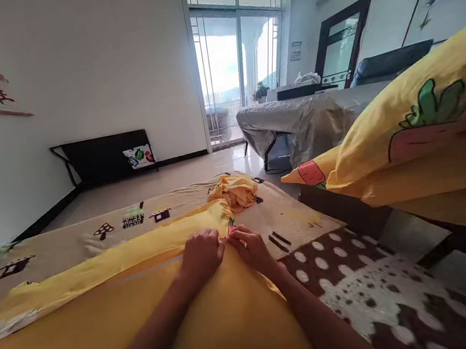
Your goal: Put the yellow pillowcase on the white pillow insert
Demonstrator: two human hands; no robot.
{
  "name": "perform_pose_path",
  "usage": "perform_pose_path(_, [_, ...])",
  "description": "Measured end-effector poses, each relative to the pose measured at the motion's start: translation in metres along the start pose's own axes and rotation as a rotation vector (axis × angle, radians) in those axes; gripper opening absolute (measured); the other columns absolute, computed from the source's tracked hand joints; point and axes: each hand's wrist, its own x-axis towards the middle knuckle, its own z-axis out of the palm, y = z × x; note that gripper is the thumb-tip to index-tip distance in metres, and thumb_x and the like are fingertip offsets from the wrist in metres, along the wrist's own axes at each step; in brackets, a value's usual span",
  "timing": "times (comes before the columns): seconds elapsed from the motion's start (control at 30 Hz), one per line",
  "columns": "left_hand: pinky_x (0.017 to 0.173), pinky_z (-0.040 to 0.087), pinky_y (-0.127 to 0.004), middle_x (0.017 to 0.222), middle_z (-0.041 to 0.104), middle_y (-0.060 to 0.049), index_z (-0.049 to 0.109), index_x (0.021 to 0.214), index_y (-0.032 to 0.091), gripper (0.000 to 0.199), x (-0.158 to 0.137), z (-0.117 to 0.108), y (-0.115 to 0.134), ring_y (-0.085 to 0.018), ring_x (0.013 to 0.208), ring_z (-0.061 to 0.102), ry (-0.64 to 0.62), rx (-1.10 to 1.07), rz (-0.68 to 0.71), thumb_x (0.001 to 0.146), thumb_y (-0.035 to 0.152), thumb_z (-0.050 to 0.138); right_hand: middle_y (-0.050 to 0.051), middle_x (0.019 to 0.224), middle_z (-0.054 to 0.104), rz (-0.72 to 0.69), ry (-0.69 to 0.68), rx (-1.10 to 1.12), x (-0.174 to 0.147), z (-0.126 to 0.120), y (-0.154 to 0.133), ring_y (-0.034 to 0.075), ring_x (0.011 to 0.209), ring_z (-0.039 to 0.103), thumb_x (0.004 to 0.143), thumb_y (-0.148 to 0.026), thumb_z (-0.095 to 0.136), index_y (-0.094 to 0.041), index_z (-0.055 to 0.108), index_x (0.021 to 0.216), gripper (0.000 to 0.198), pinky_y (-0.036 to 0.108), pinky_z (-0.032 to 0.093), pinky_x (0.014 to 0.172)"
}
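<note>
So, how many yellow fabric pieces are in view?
3: the cloth in the left hand and right hand, a crumpled bundle beyond, and a printed piece at right. Folds may hide more.

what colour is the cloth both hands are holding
The cloth is yellow, more orange toward the camera, as the head view shows.

From the wearer's head, one camera looks forward and down past nearby hands [202,252] toward distant glass doors [239,72]

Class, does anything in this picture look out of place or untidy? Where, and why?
Yes, mildly: a crumpled yellow fabric bundle sits heaped on the cream patterned blanket, just beyond the right hand, whereas the plain yellow cloth is spread out. No spill or damage shows.
</note>
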Motion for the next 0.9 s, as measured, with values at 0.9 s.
perform_pose_path(0.9, [0.062, 0.04, -0.03, 0.082, 0.066, -0.011, 0.061, 0.083, 0.013, 0.027, -0.012, -0.026, 0.017, -0.023, 0.076, 0.063, -0.033, 0.057, -0.161, 0.087, 0.021, 0.034, 0.006, 0.085, 0.063, 0.018, -0.087, -0.052, 0.004, -0.007, -0.003, 0.016, 0.08, 0.055, 0.091, -0.024, 0.048, -0.018, 0.065, 0.082, 0.02, 0.029, 0.045, 0.075])
